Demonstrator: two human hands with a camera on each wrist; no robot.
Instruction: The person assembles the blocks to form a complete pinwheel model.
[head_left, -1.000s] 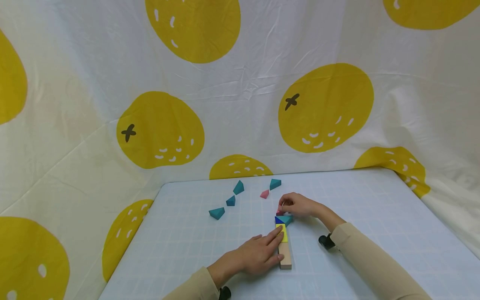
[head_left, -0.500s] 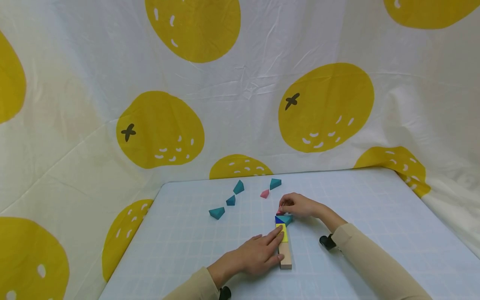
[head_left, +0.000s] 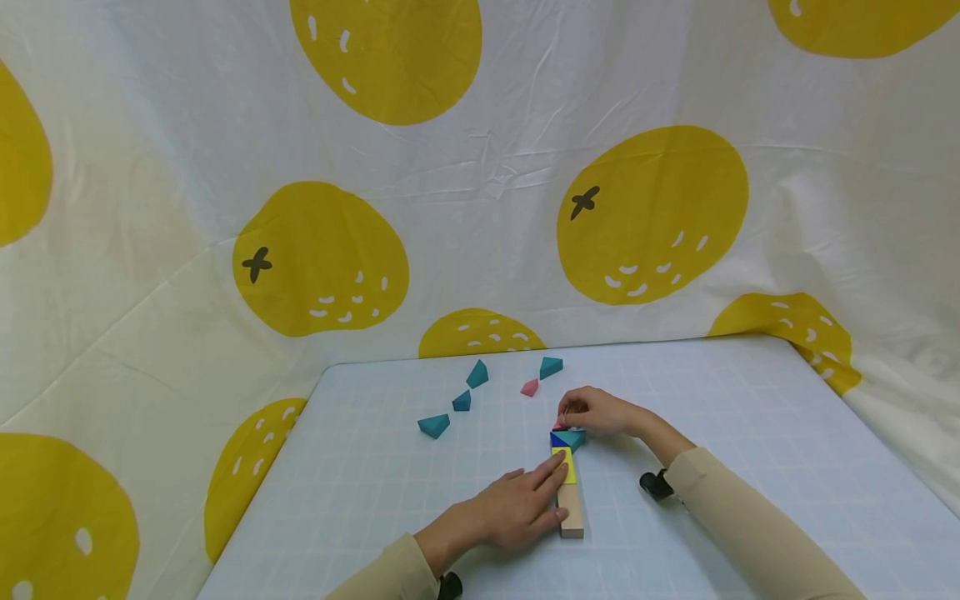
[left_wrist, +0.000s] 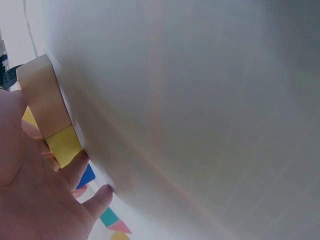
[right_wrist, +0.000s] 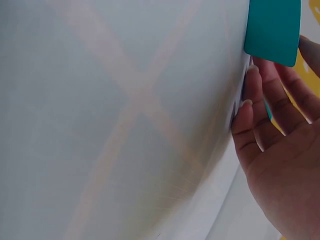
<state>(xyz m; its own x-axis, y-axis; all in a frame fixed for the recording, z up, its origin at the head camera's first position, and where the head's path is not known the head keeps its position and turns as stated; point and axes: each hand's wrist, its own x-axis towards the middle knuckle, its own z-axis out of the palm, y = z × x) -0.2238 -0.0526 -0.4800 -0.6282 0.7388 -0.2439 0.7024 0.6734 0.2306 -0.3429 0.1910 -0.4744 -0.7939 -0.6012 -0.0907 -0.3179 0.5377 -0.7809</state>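
Observation:
In the head view, a row of blocks runs away from me: a plain wooden block [head_left: 572, 512], a yellow block [head_left: 571, 467], then a blue triangular block [head_left: 558, 441] beside a teal block [head_left: 574, 438]. My left hand [head_left: 512, 508] rests along the row's left side, its extended fingers touching the yellow block and its thumb at the wooden one. At the far end, my right hand [head_left: 598, 412] pinches a small pink block [head_left: 558, 423], largely covered by the fingers. The right wrist view has a teal block [right_wrist: 273, 32] near those fingertips.
Beyond the row lie a loose pink block [head_left: 530, 387] and a teal block [head_left: 551, 367]. Several more teal blocks, one of them [head_left: 433, 427] nearest me, are spread to the left on the pale table [head_left: 360, 500]. A fruit-patterned curtain [head_left: 495, 233] hangs behind.

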